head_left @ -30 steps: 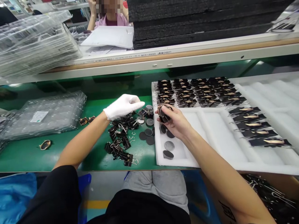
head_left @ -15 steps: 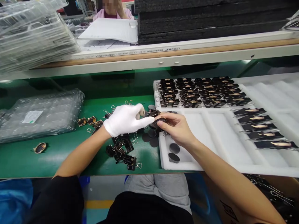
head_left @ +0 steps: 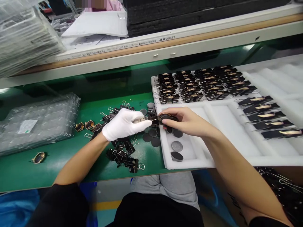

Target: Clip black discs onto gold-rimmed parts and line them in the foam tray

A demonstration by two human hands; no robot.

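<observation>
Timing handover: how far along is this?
Looks done: clipped pieces rowed on the white tray. In hand: a dark round piece in the right hand, apparently a binder clip in the left hand. Seemingly left: loose clips, gold-rimmed pieces, dark discs.

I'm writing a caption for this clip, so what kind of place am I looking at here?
Probably a factory assembly workstation: a white foam tray bears rows of black clips, stacked clear plastic trays stand at the upper left, and loose dark discs lie on the green tabletop.
</observation>
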